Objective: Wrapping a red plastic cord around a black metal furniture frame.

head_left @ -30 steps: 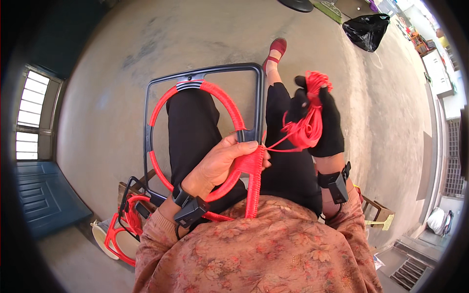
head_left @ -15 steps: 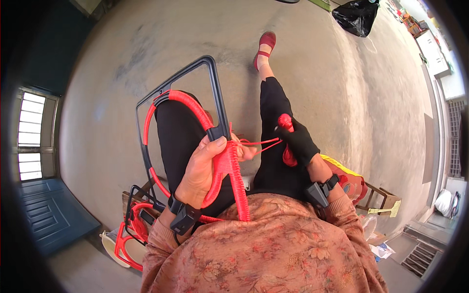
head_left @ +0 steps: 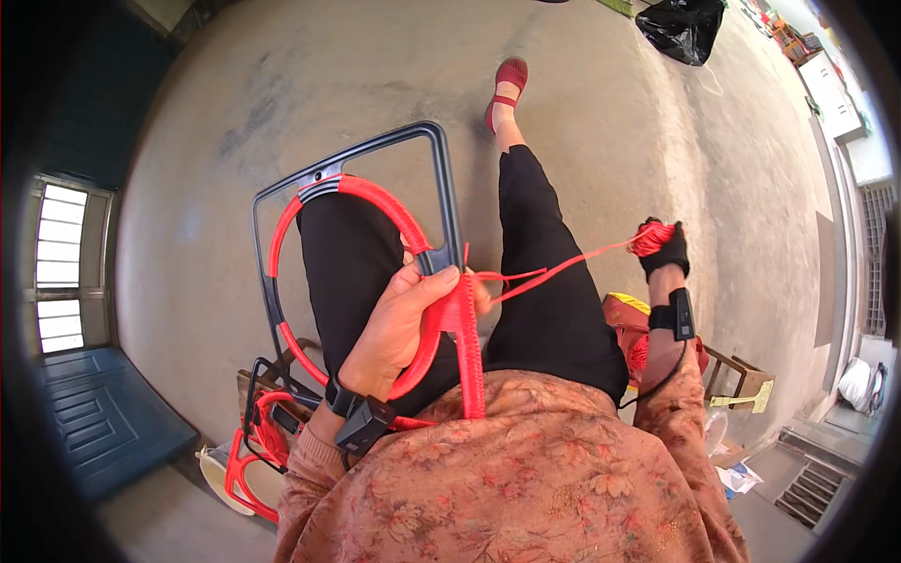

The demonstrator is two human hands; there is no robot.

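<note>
My left hand [head_left: 399, 319], bare, is closed around a black metal frame [head_left: 445, 192] where red plastic cord is wound tightly over it. A round hoop [head_left: 380, 201], mostly wrapped in the same red, joins the frame and leans over my left thigh. A wrapped red bar [head_left: 471, 375] runs down from my grip toward my lap. Off to the right, my right hand [head_left: 670, 257] in a black glove is closed on a bundle of red cord [head_left: 650, 240]. From that bundle a strand [head_left: 582, 257] stretches to the wrapping by my left fingers; some of those fingers are hidden.
Another red-wrapped frame [head_left: 246, 474] stands at the lower left beside a pale round container [head_left: 218, 479]. A red bag with a yellow edge [head_left: 629, 305] and a wooden stool-like piece [head_left: 741, 380] are at my right. A black plastic bag [head_left: 683, 30] lies on the floor far right.
My right hand has swung outward to the right with the cord bundle, drawing the strand out long. The frame in my left hand has tilted and shifted slightly right.
</note>
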